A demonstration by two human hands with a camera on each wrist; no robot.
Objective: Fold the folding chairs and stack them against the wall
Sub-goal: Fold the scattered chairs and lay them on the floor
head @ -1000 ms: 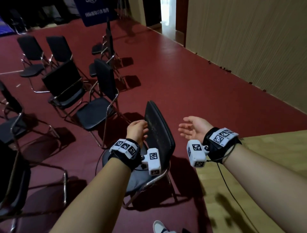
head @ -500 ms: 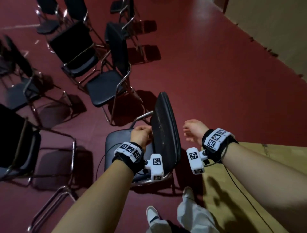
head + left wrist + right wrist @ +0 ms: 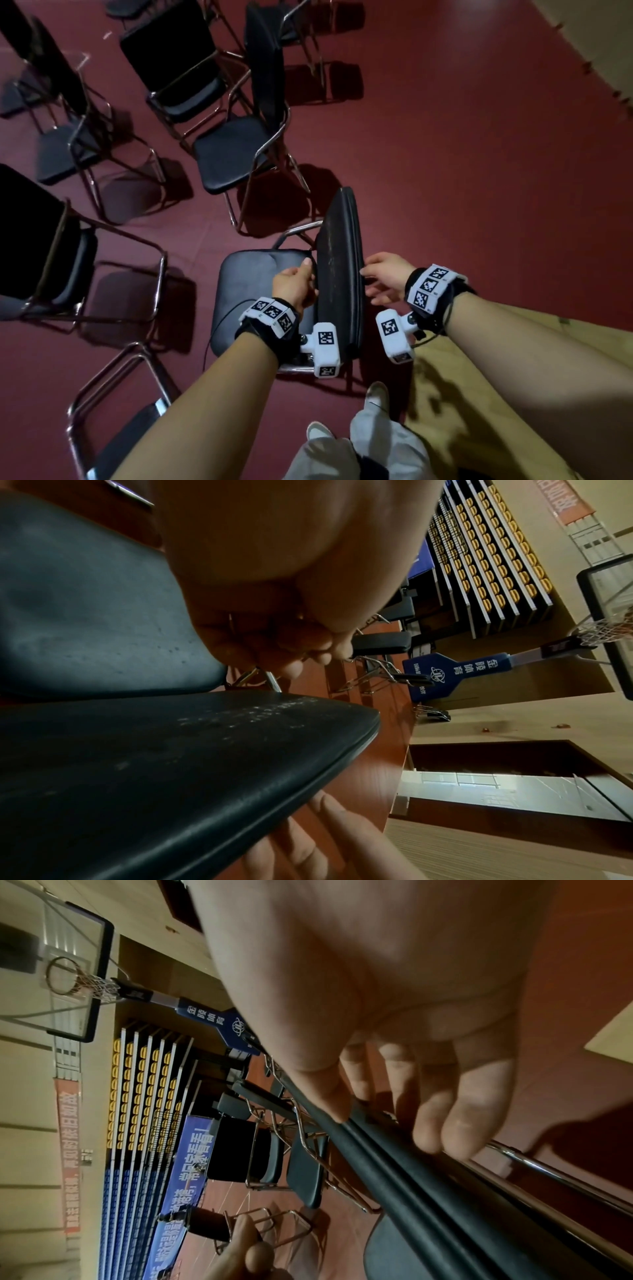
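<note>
A black folding chair [image 3: 260,294] is seen near the middle of the red floor [image 3: 462,171] in the head view, unfolded, its backrest [image 3: 340,270] upright between both hands. The left hand [image 3: 294,286] is held at the backrest's left face with fingers loosely curled; whether anything is gripped cannot be told. The right hand [image 3: 385,279] is set on the backrest's right edge, thumb on top and fingers curled behind, as the right wrist view [image 3: 394,1031] shows plainly. More open chairs [image 3: 233,150] stand far and left. Only the wrist views show a basketball hoop [image 3: 65,977], stacked yellow stands [image 3: 489,558] and a blue pad [image 3: 455,672] with Chinese writing, 金陵体育.
</note>
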